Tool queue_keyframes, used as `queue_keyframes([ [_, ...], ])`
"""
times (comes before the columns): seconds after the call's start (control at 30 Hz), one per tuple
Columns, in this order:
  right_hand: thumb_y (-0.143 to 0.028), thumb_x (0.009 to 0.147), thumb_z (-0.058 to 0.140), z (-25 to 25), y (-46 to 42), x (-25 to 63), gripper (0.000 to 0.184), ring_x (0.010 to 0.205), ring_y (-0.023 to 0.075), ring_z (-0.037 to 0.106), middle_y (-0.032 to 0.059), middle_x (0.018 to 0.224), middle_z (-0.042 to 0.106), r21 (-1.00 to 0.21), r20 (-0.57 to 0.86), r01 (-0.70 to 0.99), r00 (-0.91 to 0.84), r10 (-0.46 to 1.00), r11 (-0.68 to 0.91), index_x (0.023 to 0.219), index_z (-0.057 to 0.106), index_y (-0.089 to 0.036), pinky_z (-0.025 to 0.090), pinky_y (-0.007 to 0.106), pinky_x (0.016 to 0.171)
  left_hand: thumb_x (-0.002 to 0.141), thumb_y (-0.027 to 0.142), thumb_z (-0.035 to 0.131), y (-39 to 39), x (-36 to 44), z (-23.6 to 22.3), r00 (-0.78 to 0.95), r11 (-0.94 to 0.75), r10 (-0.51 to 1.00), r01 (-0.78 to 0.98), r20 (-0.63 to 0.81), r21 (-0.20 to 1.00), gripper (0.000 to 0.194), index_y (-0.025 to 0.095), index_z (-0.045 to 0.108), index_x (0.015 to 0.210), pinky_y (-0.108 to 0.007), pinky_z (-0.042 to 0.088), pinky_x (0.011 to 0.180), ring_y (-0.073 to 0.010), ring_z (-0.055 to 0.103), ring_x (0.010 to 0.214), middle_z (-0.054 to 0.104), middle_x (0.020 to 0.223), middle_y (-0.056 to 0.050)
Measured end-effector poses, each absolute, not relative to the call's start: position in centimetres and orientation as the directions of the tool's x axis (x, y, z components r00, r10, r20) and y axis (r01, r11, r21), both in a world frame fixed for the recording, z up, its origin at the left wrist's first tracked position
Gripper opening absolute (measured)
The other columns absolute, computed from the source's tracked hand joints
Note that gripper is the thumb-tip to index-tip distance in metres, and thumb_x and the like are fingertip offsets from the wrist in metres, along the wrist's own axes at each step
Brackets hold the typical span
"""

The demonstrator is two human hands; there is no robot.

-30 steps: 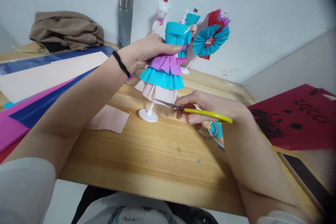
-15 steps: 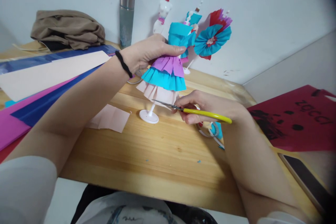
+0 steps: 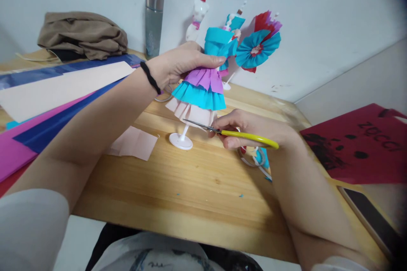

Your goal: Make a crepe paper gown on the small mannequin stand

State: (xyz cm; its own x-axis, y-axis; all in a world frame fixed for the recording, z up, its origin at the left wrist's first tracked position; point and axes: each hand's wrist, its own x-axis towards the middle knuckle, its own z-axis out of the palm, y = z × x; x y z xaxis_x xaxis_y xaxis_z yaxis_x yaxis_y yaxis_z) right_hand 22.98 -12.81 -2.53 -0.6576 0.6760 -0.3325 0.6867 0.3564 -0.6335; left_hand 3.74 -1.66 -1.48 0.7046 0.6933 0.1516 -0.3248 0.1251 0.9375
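We've got two things in hand: a doll stand in a ruffled paper dress [image 3: 206, 89] and yellow-handled scissors [image 3: 232, 134]. Left hand [image 3: 187, 61] grips the dress at the waist, thumb across the near side, fingers behind. So most of the skirt hangs below that hand, bodice above. Long axis runs steeply, leaning: neck up and to our right, round white base [image 3: 180, 141] down and to our left. Can't tell if the base fully touches the table [image 3: 190, 178].

Right hand [image 3: 251, 129] grasps the scissors, fingers curled round the handles. Handle end points right, toward our wrist; blades point left, tip slightly up, at the lower edge of the pink ruffle [image 3: 193, 112]. We can't tell blade spread. Pink paper [image 3: 140, 143] lies left of the base.
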Motion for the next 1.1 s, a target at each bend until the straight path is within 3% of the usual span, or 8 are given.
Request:
queue_keyframes([
  [0.13, -0.058, 0.085, 0.057, -2.41, -12.94, 23.06, 0.042, 0.049, 0.0089, 0.043, -0.0028, 0.064, 0.049, -0.629, -0.329, 0.694, -0.647, 0.688, 0.351, 0.084, 0.061, -0.017, 0.035, 0.022, 0.042, 0.089, 0.002, 0.063, -1.46, 3.73, -1.72, 0.73, 0.167, 0.667, -0.34, 0.148, 0.926, 0.006, 0.006, 0.068, 0.087, -0.037, 0.058, 0.079, -0.0152, 0.07, 0.067, 0.074, 0.076, -0.008],
  [0.5, -0.073, 0.075, 0.06, -2.37, -12.97, 22.98, 0.058, 0.044, 0.0088, 0.043, -0.0038, 0.06, 0.049, -0.658, -0.392, 0.71, -0.608, 0.69, 0.251, 0.089, 0.063, -0.017, 0.036, 0.022, 0.039, 0.088, 0.002, 0.063, -1.3, 3.79, -1.81, 0.725, 0.147, 0.673, -0.325, 0.146, 0.934, 0.006, 0.006, 0.068, 0.088, -0.035, 0.057, 0.081, -0.0138, 0.07, 0.067, 0.074, 0.078, -0.008],
  [0.63, -0.072, 0.077, 0.059, -2.45, -12.96, 23.06, 0.056, 0.047, 0.009, 0.042, -0.0034, 0.062, 0.048, -0.655, -0.375, 0.703, -0.621, 0.689, 0.277, 0.086, 0.063, -0.017, 0.035, 0.022, 0.04, 0.088, 0.001, 0.063, -1.37, 3.79, -1.73, 0.725, 0.138, 0.671, -0.329, 0.156, 0.934, 0.006, 0.005, 0.067, 0.087, -0.037, 0.057, 0.082, -0.0143, 0.07, 0.067, 0.074, 0.077, -0.008],
  [0.9, -0.075, 0.074, 0.06, -2.65, -12.77, 23.19, 0.059, 0.047, 0.0079, 0.04, -0.0044, 0.058, 0.045, -0.668, -0.389, 0.696, -0.628, 0.674, 0.262, 0.081, 0.062, -0.017, 0.034, 0.021, 0.04, 0.089, 0.002, 0.063, -1.32, 3.81, -1.7, 0.721, 0.125, 0.677, -0.312, 0.149, 0.942, 0.005, 0.005, 0.066, 0.088, -0.029, 0.056, 0.072, -0.013, 0.069, 0.066, 0.073, 0.075, -0.006],
  [1.1, -0.074, 0.074, 0.062, -2.71, -12.77, 23.39, 0.059, 0.046, 0.0094, 0.042, -0.0037, 0.059, 0.048, -0.678, -0.421, 0.704, -0.607, 0.674, 0.21, 0.084, 0.064, -0.016, 0.034, 0.023, 0.039, 0.089, 0.002, 0.062, -1.29, 3.7, -1.76, 0.727, 0.123, 0.669, -0.312, 0.153, 0.942, 0.005, 0.006, 0.066, 0.088, -0.031, 0.056, 0.076, -0.0131, 0.069, 0.066, 0.073, 0.075, -0.006],
])
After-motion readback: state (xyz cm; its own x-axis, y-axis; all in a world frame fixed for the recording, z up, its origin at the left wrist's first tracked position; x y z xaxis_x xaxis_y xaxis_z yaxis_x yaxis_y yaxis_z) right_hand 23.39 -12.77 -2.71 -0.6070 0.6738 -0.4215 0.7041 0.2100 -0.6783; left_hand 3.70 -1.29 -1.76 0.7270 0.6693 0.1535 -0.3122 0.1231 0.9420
